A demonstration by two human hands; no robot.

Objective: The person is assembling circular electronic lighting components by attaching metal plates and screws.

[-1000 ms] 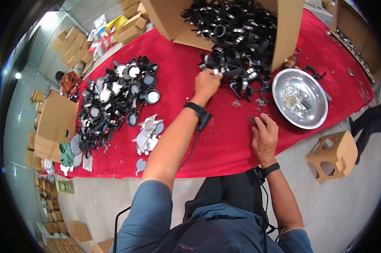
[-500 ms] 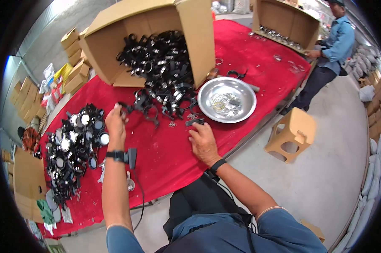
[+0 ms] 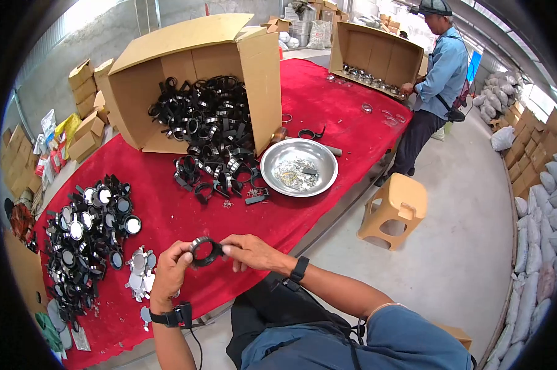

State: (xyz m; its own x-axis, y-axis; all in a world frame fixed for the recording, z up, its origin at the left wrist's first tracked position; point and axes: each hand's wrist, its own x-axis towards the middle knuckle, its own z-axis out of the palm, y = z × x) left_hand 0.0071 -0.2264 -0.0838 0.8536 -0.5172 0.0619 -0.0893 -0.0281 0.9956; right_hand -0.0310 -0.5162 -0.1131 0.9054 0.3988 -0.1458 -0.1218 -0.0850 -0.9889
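Note:
A round black ring with a silvery band is held up in front of me, above the near edge of the red cloth. My left hand pinches its left side between thumb and fingers. On the other side, the closed fingers of my right hand grip its black stub. Similar black rings spill out of a large tipped cardboard box beyond my hands. A heap of black ring pieces with pale round discs lies to the left, with loose grey disc parts beside my left hand.
A steel bowl of small metal bits stands right of the heap of rings. An orange plastic stool is on the floor at right. At the far end, a person in a blue shirt reaches into another cardboard box.
My left hand has come back from the ring heap with a black ring. My right hand has left a small dark piece on the cloth and now holds the ring too.

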